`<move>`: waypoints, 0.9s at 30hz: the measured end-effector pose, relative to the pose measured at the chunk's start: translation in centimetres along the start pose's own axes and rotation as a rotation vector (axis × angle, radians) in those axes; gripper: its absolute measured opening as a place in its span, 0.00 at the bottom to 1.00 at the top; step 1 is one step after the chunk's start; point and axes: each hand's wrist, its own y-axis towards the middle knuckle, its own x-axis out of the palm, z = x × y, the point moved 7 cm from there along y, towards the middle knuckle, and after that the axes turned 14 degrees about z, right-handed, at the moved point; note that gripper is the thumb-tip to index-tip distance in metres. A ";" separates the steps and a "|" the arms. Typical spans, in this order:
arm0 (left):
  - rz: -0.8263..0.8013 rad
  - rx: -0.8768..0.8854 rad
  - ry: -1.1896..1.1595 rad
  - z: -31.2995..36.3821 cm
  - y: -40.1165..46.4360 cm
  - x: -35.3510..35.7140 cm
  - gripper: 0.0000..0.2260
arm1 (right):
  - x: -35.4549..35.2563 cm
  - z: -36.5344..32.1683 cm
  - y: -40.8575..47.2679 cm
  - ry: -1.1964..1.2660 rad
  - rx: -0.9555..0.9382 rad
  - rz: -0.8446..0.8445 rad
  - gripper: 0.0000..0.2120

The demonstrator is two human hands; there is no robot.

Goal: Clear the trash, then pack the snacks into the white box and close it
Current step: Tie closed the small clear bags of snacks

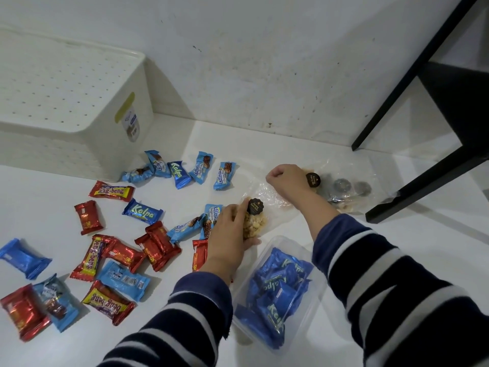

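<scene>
White table against a scuffed wall; white box (71, 102) sits lid-on, far left. My left hand (232, 234) curls its fingers (236, 211) round the clear nut bag (254, 222), long axis running away from me. My right hand (284, 181), fist closed, pinches a clear plastic wrapper (267, 193) beyond it. Box lies left of both hands, left hand nearer. Wrapped snacks (143, 211) lie scattered between.

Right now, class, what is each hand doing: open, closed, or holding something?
Left hand: holds the clear bag of pale snacks.
Right hand: fingers curled, pinching the clear plastic bag on the floor.
</scene>
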 end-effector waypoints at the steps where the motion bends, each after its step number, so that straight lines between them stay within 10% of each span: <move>1: -0.001 0.000 0.002 0.0 0.0 0.0 0.43 | 0.0 -0.1 0.0 -0.009 0.000 0.008 0.07; 22: -0.004 -0.011 0.028 -0.2 -0.1 0.3 0.42 | 0.7 -2.4 0.3 -0.019 -0.046 -0.002 0.05; 27: -0.015 -0.073 0.037 0.0 0.2 0.3 0.41 | -0.8 -0.1 -0.5 0.019 0.047 -0.152 0.18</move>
